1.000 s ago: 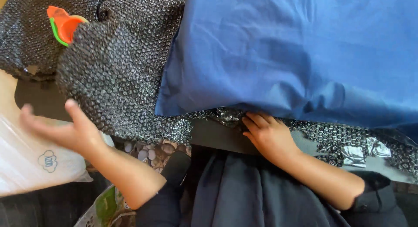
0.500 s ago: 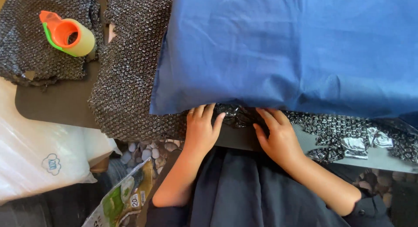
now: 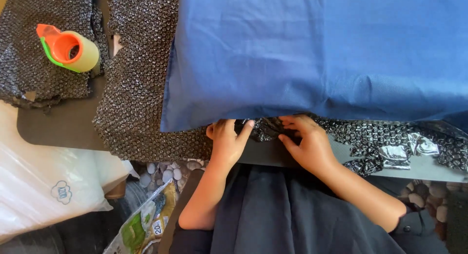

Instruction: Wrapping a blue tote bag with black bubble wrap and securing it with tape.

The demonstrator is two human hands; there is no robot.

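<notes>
Both hands work the near hem of the big blue fabric cushion (image 3: 321, 54): left hand (image 3: 228, 142) and right hand (image 3: 306, 146) lie flat, fingers loosely spread, pinching crumpled black bubble wrap (image 3: 265, 130) under it. Best to keep the wrap flat and tucked evenly. White plastic bag (image 3: 44, 186) at left, contents unseen; orange tape dispenser (image 3: 68, 49) well apart.

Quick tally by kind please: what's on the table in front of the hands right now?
Blue pillow: 1
Black bubble wrap sheets: 3 ()
Tape dispenser: 1
Hands at the pillow's near edge: 2 (left hand, right hand)
Total: 7
</notes>
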